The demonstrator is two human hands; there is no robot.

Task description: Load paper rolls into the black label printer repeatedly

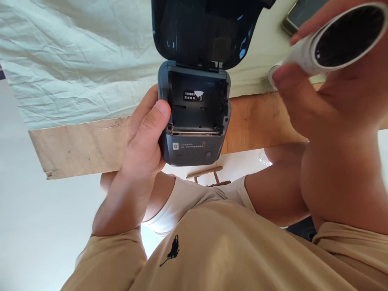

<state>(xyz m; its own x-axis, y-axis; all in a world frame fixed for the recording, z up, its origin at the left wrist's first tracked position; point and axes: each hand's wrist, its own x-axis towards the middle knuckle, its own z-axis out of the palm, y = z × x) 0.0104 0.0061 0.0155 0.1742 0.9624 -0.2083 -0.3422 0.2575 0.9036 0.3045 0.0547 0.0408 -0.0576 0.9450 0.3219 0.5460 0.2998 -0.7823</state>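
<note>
My left hand (145,133) grips a dark grey label printer (194,149) by its left side, thumb on the edge of the housing. The printer's glossy black lid (203,32) is swung up, so its inner bay with a small printed sticker shows. A power button and a Bluetooth mark sit on its lower face. On the right, my right hand (330,89) is closed around a white cylinder (306,54) with a dark round end facing me. It is held apart from the printer, and its exact kind is unclear.
A pale green cloth (75,60) covers the wooden table (79,149), whose bare front edge shows. A phone-like dark device (303,16) lies at the upper right, partly behind my right hand. Below the edge are my legs and a small wooden frame (206,173).
</note>
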